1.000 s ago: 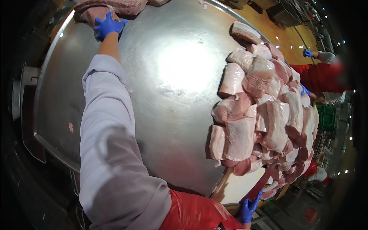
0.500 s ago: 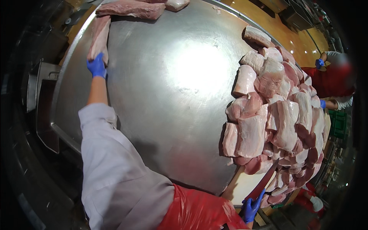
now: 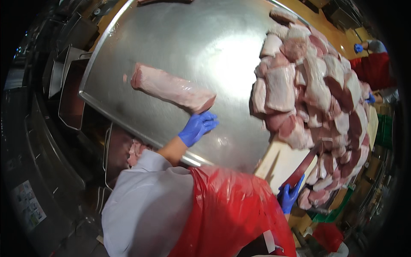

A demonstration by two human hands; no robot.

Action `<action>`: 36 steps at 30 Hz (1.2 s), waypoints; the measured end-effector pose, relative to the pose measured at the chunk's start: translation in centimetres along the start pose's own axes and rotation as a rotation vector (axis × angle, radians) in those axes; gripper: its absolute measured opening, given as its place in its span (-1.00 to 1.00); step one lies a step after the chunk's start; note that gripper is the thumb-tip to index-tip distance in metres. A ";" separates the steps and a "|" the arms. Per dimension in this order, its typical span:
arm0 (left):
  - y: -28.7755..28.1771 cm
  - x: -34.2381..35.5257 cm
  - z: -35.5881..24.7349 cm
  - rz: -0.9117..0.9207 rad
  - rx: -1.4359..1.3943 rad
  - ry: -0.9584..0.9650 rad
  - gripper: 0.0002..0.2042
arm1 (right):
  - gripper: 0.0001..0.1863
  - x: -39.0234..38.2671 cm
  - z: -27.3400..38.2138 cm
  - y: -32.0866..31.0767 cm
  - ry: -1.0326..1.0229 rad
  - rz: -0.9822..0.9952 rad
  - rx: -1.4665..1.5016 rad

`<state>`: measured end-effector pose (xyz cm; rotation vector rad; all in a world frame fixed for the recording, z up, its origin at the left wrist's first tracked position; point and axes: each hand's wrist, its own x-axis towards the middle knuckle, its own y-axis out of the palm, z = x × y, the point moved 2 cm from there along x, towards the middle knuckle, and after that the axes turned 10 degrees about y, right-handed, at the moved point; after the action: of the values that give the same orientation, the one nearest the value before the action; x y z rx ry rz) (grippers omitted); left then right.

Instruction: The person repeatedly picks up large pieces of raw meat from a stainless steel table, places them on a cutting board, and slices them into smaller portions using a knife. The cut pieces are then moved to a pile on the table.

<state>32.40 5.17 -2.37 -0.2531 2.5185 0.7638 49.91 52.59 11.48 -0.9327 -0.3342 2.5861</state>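
A long pale-pink piece of meat, like a pork loin [image 3: 173,88], lies slantwise on the steel table [image 3: 171,40]. My left hand [image 3: 198,128], in a blue glove, is at the loin's near right end. Its fingers are stretched out, and they look to be at the edge of the meat rather than wrapped round it. At the lower right my gloved right hand [image 3: 291,195] grips a knife [image 3: 302,167], its long blade showing a red reflection. That blade points away over a white cutting board [image 3: 284,158], toward the meat pile.
A large heap of cut meat pieces [image 3: 280,88] covers the table's right side. Another piece [image 3: 165,1] shows at the far edge. Metal bins [image 3: 72,94] stand at the left, one holding meat scraps [image 3: 136,152]. Across the heap stands a person in a red apron [image 3: 372,70].
My left hand has come from the far left toward me, and a loin now lies mid-table. It no longer grips the meat. My right hand still holds the knife; the view has shifted.
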 end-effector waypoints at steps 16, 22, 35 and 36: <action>11.7 -5.5 -3.4 0.348 1.892 0.581 -0.18 | -0.10 -5.5 -12.9 -19.1 -0.182 -0.094 0.126; 29.3 -15.3 7.4 0.706 1.531 1.014 -0.19 | -0.12 -5.3 -15.9 -23.3 -0.186 -0.089 0.016; 33.2 -15.1 21.3 0.925 1.877 0.978 -0.16 | -0.10 -1.4 -14.7 -13.4 -0.311 -0.098 -0.735; 33.4 -14.8 21.6 0.967 1.839 1.017 -0.18 | -0.10 -1.7 -14.1 -13.0 -0.272 -0.093 -0.765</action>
<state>43.53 45.39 5.25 1.5205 2.8220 -1.9962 63.75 65.00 6.23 -0.7385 -1.4704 2.5038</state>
